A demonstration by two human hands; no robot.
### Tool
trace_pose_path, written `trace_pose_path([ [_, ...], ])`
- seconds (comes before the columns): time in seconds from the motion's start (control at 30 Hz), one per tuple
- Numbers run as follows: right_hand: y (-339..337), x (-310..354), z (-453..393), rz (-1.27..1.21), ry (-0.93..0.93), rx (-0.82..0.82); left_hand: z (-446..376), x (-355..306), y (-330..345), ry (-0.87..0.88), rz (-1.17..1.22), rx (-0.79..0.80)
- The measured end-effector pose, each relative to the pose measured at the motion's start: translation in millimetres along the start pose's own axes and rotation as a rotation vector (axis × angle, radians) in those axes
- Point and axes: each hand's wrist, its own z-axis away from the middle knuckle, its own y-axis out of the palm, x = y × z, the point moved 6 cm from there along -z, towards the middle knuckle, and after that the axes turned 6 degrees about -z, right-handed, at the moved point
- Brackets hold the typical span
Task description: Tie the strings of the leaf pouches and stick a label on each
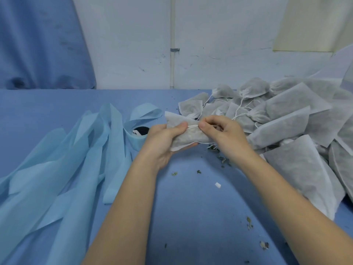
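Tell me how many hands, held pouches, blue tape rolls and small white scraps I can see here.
Hands: 2, the left hand and the right hand
Held pouch: 1
Blue tape roll: 1
Small white scrap: 1
Total: 5

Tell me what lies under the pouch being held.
Under the held pouch, the left hand fingers support it; loose leaf bits lie on the blue table. The pouch hides anything directly beneath.

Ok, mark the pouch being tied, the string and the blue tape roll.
pouch (189, 137), head view, on its bulging middle between the hands
string (193, 126), head view, on the taut stretch between both thumbs
blue tape roll (133, 141), head view, on its outer wall
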Motion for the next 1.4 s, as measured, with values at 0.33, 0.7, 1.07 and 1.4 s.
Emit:
trace_pose_path([
  [0.33,88,-37,-24,0.09,0.246,0.293,0,-33,-90,0.215,-0.074,-0.703],
  [0.7,143,-22,-41,0.245,0.027,0.435,1,-23,-112,0.177,0.018,-0.829],
  [1.07,137,-29,-34,0.31,0.13,0.179,-14,-12,-101,0.146,-0.114,-0.755],
  [1.4,104,-42,-18,-0.021,0.247,0.336,-21,-7,-106,0.113,-0.152,-0.765],
])
